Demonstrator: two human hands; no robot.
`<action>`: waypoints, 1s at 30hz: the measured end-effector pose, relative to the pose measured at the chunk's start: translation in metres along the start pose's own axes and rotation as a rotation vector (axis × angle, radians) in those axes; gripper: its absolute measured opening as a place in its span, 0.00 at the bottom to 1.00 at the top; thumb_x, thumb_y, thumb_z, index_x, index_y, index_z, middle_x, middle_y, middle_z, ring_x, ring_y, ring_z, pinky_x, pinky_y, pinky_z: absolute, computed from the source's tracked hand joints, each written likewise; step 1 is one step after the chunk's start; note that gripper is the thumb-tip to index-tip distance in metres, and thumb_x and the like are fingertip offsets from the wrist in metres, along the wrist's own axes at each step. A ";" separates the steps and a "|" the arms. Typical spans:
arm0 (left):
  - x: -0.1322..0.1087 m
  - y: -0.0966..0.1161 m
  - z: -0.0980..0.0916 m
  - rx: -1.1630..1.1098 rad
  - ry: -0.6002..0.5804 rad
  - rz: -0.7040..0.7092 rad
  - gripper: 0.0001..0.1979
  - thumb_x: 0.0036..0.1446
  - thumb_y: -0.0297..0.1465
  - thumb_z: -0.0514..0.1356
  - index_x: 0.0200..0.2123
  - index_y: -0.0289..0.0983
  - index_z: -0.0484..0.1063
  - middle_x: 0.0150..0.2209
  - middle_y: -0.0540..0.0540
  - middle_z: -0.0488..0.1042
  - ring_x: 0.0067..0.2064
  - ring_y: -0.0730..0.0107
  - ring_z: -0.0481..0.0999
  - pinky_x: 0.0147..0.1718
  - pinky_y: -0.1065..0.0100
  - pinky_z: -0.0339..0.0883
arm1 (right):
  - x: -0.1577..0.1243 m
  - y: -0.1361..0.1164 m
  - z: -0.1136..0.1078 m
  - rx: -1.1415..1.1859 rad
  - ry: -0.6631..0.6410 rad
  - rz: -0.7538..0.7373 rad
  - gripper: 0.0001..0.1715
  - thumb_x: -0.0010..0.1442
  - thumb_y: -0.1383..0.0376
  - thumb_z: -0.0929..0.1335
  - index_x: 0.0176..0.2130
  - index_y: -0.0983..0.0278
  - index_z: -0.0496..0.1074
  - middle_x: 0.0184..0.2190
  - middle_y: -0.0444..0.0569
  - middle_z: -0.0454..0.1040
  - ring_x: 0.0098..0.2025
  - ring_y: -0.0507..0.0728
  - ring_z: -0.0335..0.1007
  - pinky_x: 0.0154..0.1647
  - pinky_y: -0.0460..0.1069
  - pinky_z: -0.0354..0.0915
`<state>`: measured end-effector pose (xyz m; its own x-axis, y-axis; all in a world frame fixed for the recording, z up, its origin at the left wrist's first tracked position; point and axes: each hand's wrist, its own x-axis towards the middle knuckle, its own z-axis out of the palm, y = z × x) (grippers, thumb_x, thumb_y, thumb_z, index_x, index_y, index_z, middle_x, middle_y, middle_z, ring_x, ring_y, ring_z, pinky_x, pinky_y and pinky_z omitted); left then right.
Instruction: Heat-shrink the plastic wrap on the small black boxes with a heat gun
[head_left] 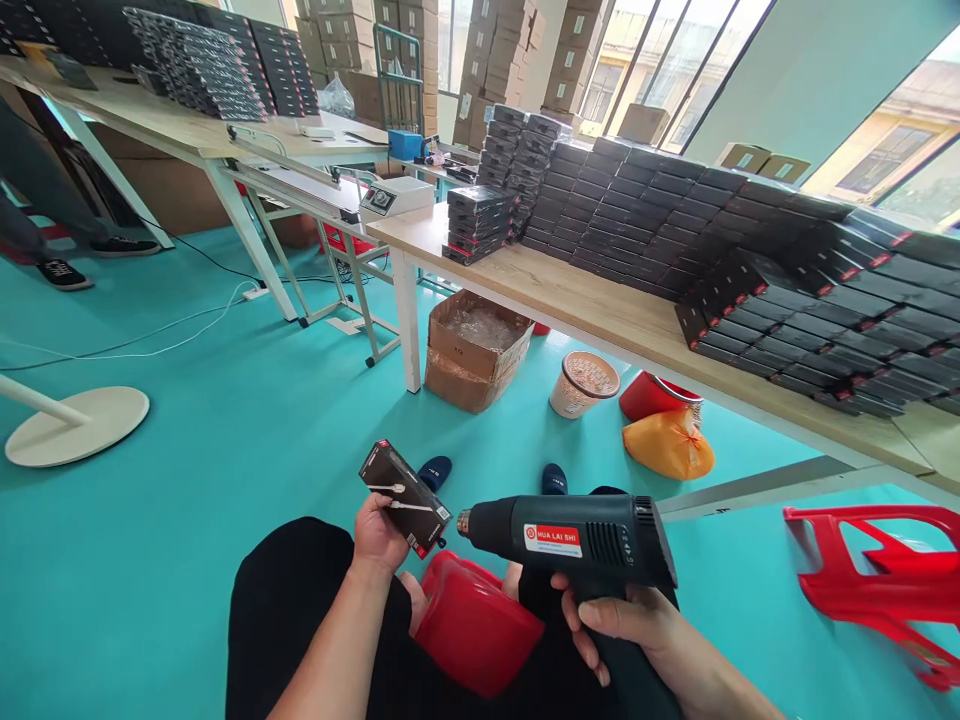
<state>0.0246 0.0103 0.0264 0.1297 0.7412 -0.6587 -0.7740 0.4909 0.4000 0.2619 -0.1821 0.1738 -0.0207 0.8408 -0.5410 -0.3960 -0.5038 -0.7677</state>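
My left hand [380, 535] grips a small dark retail box [405, 492] by its lower left edge. The box is tilted, and its front pictures a white cable. My right hand [619, 625] is wrapped round the handle of a black heat gun [577, 535] with a red and white label. The gun's nozzle points left and stands just right of the box, apart from it. Below the two hands, a red plastic stool [476, 625] sits between my legs.
Stacked black boxes [615, 210] line the wooden table [555, 280] ahead. Beneath it stand a carton [476, 375] with clear plastic, a wastebasket [574, 400] and an orange bag [667, 445]. A red stool [870, 580] lies at right. A person's shoes [66, 273] show far left.
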 end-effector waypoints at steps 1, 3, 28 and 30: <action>-0.001 -0.001 0.001 0.011 0.002 0.012 0.13 0.40 0.22 0.55 0.31 0.36 0.75 0.25 0.45 0.78 0.28 0.58 0.79 0.30 0.57 0.76 | 0.000 0.000 0.001 0.004 -0.001 0.006 0.19 0.50 0.59 0.76 0.41 0.66 0.77 0.31 0.48 0.74 0.26 0.53 0.67 0.24 0.48 0.63; -0.001 -0.002 0.003 0.032 0.004 0.022 0.12 0.40 0.23 0.55 0.29 0.36 0.74 0.24 0.45 0.78 0.28 0.58 0.79 0.30 0.57 0.76 | 0.000 0.001 0.004 0.009 0.006 0.015 0.19 0.50 0.58 0.76 0.41 0.65 0.76 0.32 0.48 0.75 0.27 0.53 0.67 0.26 0.48 0.63; 0.005 -0.024 -0.010 0.335 -0.187 -0.077 0.04 0.39 0.24 0.56 0.20 0.36 0.70 0.17 0.46 0.70 0.19 0.65 0.69 0.20 0.65 0.66 | 0.051 -0.048 0.025 -0.144 -0.023 -0.047 0.19 0.49 0.60 0.75 0.40 0.68 0.75 0.27 0.47 0.74 0.25 0.55 0.70 0.25 0.49 0.64; 0.005 -0.025 -0.011 0.360 -0.203 -0.080 0.03 0.39 0.24 0.57 0.19 0.36 0.70 0.17 0.46 0.70 0.19 0.65 0.69 0.20 0.65 0.65 | 0.056 -0.059 0.027 -0.186 -0.034 -0.040 0.19 0.49 0.60 0.76 0.39 0.68 0.76 0.28 0.48 0.75 0.25 0.55 0.70 0.24 0.49 0.64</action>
<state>0.0380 -0.0037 0.0062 0.3284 0.7515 -0.5722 -0.4951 0.6529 0.5733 0.2590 -0.0998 0.1979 -0.0402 0.8656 -0.4991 -0.2212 -0.4948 -0.8404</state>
